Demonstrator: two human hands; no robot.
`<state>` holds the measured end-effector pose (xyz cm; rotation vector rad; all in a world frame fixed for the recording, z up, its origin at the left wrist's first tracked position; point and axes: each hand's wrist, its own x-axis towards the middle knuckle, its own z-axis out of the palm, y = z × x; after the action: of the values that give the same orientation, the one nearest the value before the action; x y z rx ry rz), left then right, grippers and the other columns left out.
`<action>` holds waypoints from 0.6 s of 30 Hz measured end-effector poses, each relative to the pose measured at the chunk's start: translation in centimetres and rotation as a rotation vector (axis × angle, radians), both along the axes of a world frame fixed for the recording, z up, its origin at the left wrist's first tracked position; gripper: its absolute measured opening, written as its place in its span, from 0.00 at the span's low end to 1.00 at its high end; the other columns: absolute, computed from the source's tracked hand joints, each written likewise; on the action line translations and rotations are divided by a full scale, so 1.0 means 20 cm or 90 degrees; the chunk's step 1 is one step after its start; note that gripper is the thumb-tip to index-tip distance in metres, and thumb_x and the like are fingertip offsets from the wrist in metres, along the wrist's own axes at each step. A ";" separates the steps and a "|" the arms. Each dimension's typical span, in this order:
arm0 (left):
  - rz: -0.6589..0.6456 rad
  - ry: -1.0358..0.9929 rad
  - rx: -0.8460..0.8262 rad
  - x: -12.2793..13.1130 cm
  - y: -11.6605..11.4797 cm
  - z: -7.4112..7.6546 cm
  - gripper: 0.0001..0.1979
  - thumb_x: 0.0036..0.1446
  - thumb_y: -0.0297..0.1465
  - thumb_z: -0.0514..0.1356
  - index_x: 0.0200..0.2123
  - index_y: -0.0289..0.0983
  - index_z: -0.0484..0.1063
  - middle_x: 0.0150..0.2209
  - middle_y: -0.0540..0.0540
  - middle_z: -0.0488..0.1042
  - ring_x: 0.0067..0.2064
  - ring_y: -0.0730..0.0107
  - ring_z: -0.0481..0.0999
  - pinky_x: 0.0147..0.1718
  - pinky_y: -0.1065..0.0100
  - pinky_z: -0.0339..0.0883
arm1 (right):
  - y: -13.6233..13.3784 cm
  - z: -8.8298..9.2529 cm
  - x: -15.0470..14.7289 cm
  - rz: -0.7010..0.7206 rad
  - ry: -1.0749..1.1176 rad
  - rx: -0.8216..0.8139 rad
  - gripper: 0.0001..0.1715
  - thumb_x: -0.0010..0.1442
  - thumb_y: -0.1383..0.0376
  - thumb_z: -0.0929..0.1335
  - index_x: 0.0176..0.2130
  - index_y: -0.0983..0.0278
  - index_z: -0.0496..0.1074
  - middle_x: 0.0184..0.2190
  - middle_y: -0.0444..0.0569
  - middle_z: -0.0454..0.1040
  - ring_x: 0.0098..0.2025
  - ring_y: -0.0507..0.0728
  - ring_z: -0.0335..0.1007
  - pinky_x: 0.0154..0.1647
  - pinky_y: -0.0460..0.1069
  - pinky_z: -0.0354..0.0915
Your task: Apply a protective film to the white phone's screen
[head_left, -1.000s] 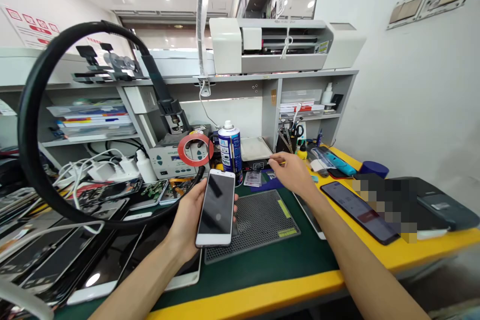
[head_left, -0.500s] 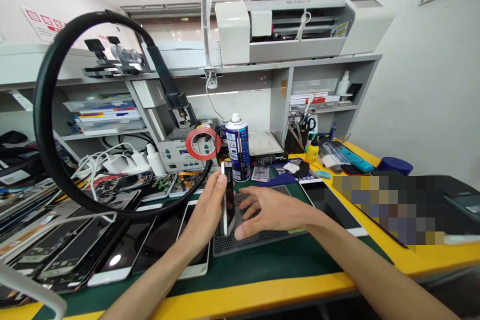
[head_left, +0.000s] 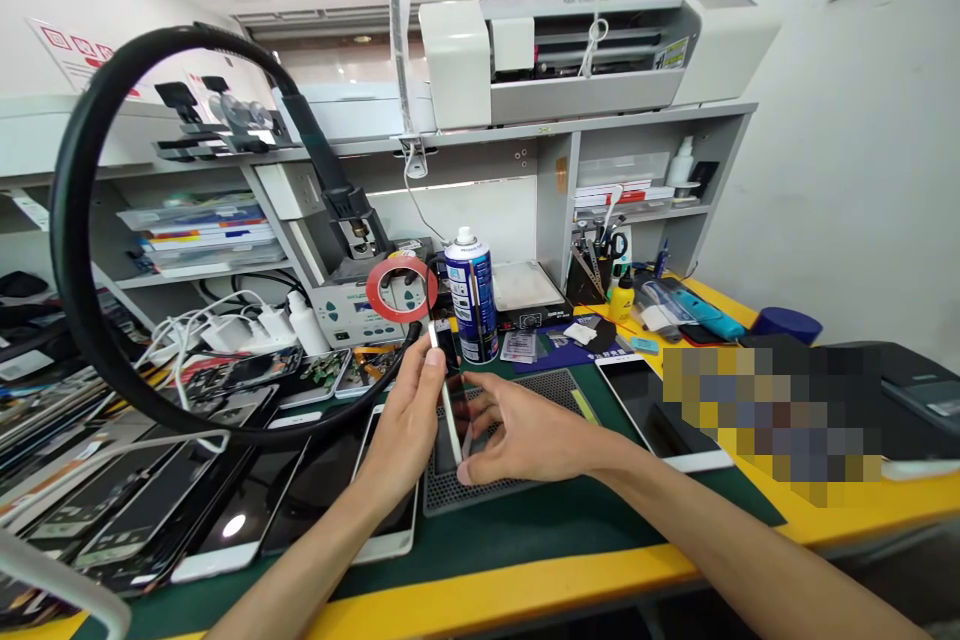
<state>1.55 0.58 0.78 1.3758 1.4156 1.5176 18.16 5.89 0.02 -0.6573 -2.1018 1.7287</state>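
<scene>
A smartphone point(head_left: 452, 420) with a white edge and dark glass is held tilted over the grey perforated mat point(head_left: 540, 420). My left hand point(head_left: 411, 405) grips its left side, thumb along the white edge and fingers behind. On the other side, my right hand point(head_left: 517, 430) has curled fingers at the dark face and its thumb at the lower corner. The fingertips' exact contact is partly hidden. Just behind the phone stands a blue and white spray can point(head_left: 471, 300).
Several phones and screens point(head_left: 247, 500) crowd the left of the bench, beneath a looping black hose point(head_left: 71, 220). A white-edged phone point(head_left: 660, 410) lies right of the mat. A roll of red tape point(head_left: 401, 288) hangs before the grey soldering station point(head_left: 337, 315). Yellow trim point(head_left: 525, 585) marks the front edge.
My right hand has closed in on the phone's right side and lower corner. The phone has tilted, its top leaning left, while my left hand keeps hold. The view has shifted slightly.
</scene>
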 end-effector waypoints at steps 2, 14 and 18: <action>-0.009 -0.004 -0.009 0.00 0.00 0.00 0.30 0.61 0.54 0.55 0.59 0.42 0.66 0.49 0.44 0.76 0.58 0.52 0.69 0.55 0.57 0.64 | 0.00 0.01 0.00 0.002 -0.006 0.006 0.62 0.47 0.63 0.79 0.69 0.62 0.46 0.49 0.54 0.71 0.48 0.59 0.71 0.39 0.49 0.71; -0.285 0.013 -0.084 -0.12 0.00 0.08 0.39 0.58 0.39 0.66 0.68 0.50 0.52 0.58 0.42 0.68 0.57 0.54 0.68 0.54 0.58 0.64 | -0.01 0.07 0.03 0.033 0.032 0.049 0.43 0.50 0.64 0.77 0.61 0.60 0.61 0.45 0.49 0.72 0.43 0.57 0.71 0.37 0.48 0.70; -0.336 -0.001 -0.118 -0.16 0.00 0.09 0.43 0.58 0.36 0.67 0.69 0.53 0.47 0.58 0.43 0.65 0.52 0.57 0.71 0.52 0.56 0.67 | -0.01 0.10 0.04 0.044 0.038 0.055 0.41 0.50 0.64 0.77 0.60 0.61 0.63 0.47 0.50 0.72 0.43 0.56 0.71 0.38 0.48 0.70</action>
<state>-1.73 0.56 2.64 1.4805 1.0461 1.0198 18.94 5.69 1.94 -0.5081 -2.1677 1.6614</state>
